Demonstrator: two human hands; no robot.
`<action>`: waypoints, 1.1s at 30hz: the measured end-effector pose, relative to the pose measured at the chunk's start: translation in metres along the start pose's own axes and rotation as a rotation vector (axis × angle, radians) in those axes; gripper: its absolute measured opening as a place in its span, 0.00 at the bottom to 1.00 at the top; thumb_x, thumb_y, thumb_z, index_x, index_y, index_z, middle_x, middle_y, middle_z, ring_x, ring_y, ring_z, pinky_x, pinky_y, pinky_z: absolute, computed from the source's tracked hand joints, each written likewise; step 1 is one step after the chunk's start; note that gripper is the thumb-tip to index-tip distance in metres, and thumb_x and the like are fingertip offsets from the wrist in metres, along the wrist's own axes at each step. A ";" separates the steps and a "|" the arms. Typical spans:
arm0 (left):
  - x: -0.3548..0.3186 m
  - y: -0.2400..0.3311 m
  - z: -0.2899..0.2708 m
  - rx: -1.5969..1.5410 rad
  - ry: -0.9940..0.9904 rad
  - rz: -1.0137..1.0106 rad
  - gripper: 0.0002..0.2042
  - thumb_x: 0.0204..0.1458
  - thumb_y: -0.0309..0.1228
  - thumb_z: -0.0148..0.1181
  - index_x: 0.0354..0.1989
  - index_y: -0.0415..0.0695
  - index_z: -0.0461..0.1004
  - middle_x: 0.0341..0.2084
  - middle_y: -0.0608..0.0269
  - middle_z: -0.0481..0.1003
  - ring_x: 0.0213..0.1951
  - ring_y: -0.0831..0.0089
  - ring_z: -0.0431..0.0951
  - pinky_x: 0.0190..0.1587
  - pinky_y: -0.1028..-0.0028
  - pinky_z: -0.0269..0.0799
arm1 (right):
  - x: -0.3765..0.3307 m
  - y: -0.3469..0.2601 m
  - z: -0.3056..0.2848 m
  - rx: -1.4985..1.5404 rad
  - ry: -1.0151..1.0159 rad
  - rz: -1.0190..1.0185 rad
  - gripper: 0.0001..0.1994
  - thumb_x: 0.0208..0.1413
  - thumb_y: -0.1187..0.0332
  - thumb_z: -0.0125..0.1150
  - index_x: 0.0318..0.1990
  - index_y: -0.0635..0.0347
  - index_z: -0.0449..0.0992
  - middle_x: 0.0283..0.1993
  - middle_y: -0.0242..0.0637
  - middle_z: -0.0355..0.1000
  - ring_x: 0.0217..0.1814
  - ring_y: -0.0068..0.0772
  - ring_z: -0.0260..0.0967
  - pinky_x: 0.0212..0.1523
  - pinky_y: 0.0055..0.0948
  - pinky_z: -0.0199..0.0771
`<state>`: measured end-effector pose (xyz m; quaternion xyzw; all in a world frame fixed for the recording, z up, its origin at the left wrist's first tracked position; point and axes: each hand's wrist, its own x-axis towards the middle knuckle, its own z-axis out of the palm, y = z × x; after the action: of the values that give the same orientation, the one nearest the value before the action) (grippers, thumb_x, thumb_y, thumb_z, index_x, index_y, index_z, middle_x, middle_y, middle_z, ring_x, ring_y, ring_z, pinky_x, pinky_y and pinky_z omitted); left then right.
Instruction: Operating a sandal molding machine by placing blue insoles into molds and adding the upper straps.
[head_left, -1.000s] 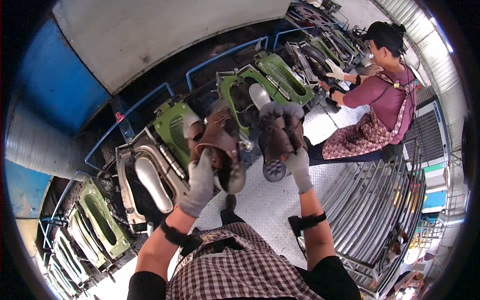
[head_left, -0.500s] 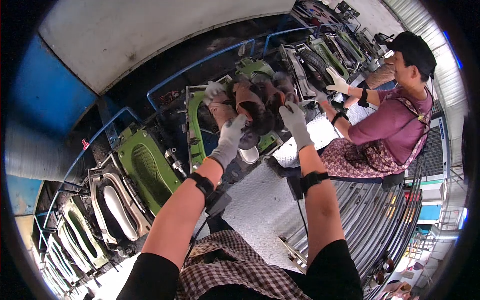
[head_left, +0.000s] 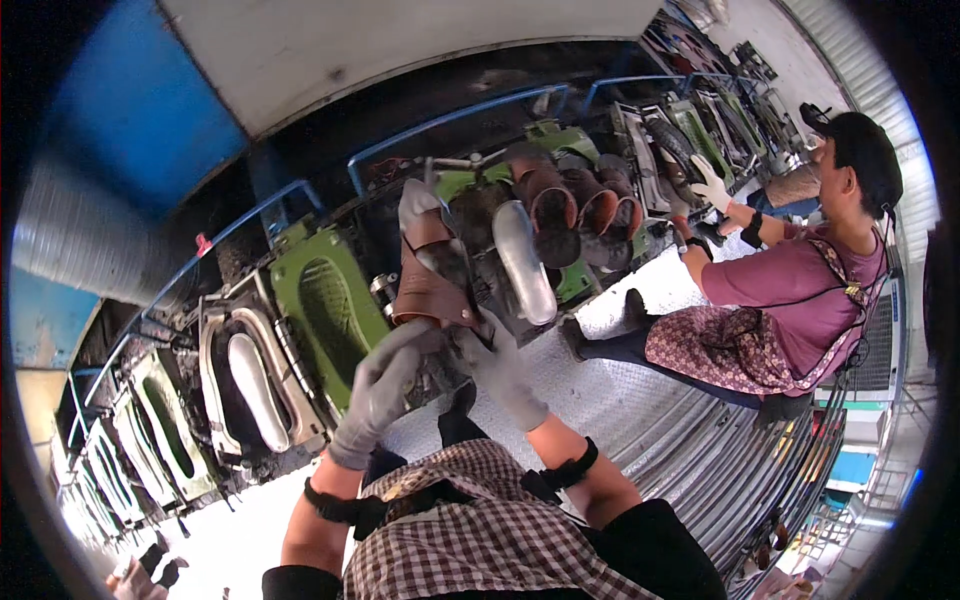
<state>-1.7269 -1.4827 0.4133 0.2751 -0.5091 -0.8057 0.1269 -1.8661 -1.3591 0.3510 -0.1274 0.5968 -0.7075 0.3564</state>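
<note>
Both my hands wear grey gloves. My left hand (head_left: pixel 378 398) reaches up and grips the lower edge of a brown shoe upper (head_left: pixel 425 285) that stands on a mould station in front of me. Just to its right, my right hand (head_left: pixel 503 375) holds the same upper at its base. A silvery sole-shaped metal last (head_left: pixel 522 262) sticks up beside the upper. Behind it, several more brown uppers (head_left: pixel 575 205) sit in a row on the station.
Open green sole moulds (head_left: pixel 325 295) and a mould with a white insert (head_left: pixel 250 375) line a curved conveyor behind blue rails (head_left: pixel 450 115). A seated person in a maroon shirt (head_left: pixel 790 285) works with gloved hands at a mould on the right. Checker-plate floor (head_left: pixel 600 390) lies below.
My arms have drawn back from their outstretched reach at the station. The hands now sit lower and nearer me, under the brown upper. The view has swung, bringing the seated person closer.
</note>
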 end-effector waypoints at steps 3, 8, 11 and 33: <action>-0.055 -0.014 -0.083 0.649 0.615 0.303 0.17 0.60 0.26 0.53 0.57 0.36 0.72 0.55 0.49 0.73 0.57 0.63 0.73 0.61 0.64 0.68 | -0.018 -0.010 0.050 -0.366 0.026 -0.169 0.19 0.59 0.67 0.68 0.53 0.66 0.73 0.36 0.25 0.71 0.34 0.15 0.66 0.29 0.20 0.67; -0.149 -0.055 -0.237 1.450 0.814 0.359 0.26 0.53 0.30 0.59 0.62 0.37 0.66 0.56 0.44 0.70 0.59 0.43 0.68 0.64 0.51 0.60 | -0.047 0.016 0.094 0.369 -0.141 0.344 0.09 0.60 0.69 0.65 0.43 0.61 0.73 0.32 0.29 0.68 0.37 0.19 0.70 0.36 0.24 0.71; -0.180 -0.099 -0.290 1.446 0.678 0.486 0.28 0.55 0.33 0.56 0.65 0.40 0.64 0.63 0.44 0.65 0.66 0.44 0.61 0.70 0.49 0.49 | -0.070 0.010 0.137 -0.401 0.030 -0.211 0.13 0.59 0.72 0.63 0.49 0.65 0.72 0.40 0.30 0.71 0.44 0.20 0.68 0.46 0.23 0.70; -0.121 -0.082 -0.317 -0.403 0.462 -0.008 0.28 0.61 0.55 0.53 0.55 0.40 0.69 0.41 0.65 0.72 0.41 0.75 0.74 0.45 0.73 0.72 | -0.014 0.065 0.324 -1.023 -0.070 -0.793 0.17 0.56 0.68 0.63 0.54 0.56 0.76 0.45 0.45 0.77 0.44 0.47 0.77 0.43 0.39 0.77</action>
<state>-1.4404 -1.6245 0.2735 0.4221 -0.2954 -0.8072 0.2880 -1.6374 -1.5966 0.3765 -0.5148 0.7543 -0.4071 -0.0185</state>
